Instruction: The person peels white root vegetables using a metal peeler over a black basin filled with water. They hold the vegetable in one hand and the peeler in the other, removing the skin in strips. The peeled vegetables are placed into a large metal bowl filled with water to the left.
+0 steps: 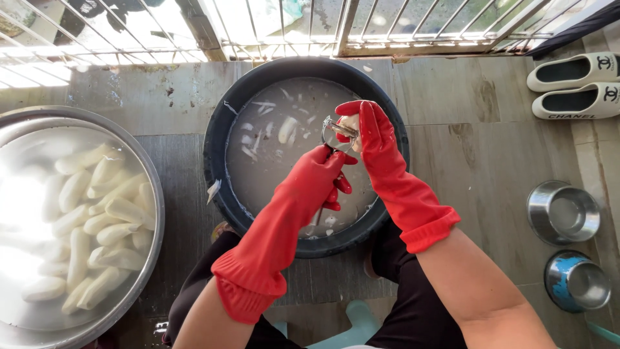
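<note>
Over the black basin [219, 148], the gloved left hand [316, 174] grips a peeler [339, 129]; the right hand [371, 129] pinches a pale root [351, 121], mid-peel.

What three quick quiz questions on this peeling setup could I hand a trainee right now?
1. True or false: the left hand holds the peeler.
2. What is the right hand gripping? A) a pale root piece B) a metal cup C) a sandal
3. Where do the peeled white pieces lie: in the black tub or the steel basin?

Key:
1. True; its blade rests against the piece.
2. A, held above the tub's cloudy water.
3. The steel basin on the left; the tub holds water and peel scraps.
</note>
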